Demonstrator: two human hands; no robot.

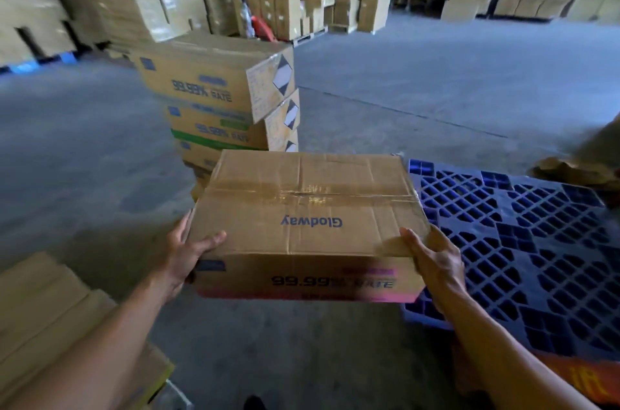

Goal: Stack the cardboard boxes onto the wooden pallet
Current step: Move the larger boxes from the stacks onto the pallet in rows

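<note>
Cardboard box (308,218), taped across its top and printed "Glodway", is hanging above the grey floor (84,158), just left of the blue lattice pallet (536,242). Its right side is overlapping the pallet's left edge in view. The left hand (188,255) is gripping the box's near left corner, thumb lying on top and fingers curling round the side. The right hand (432,262) is clasping the near right corner, thumb along the top edge and its other fingers hidden. A stack of similar boxes (218,91) is standing just beyond, to the far left. More cartons (43,309) are lying at near left.
</note>
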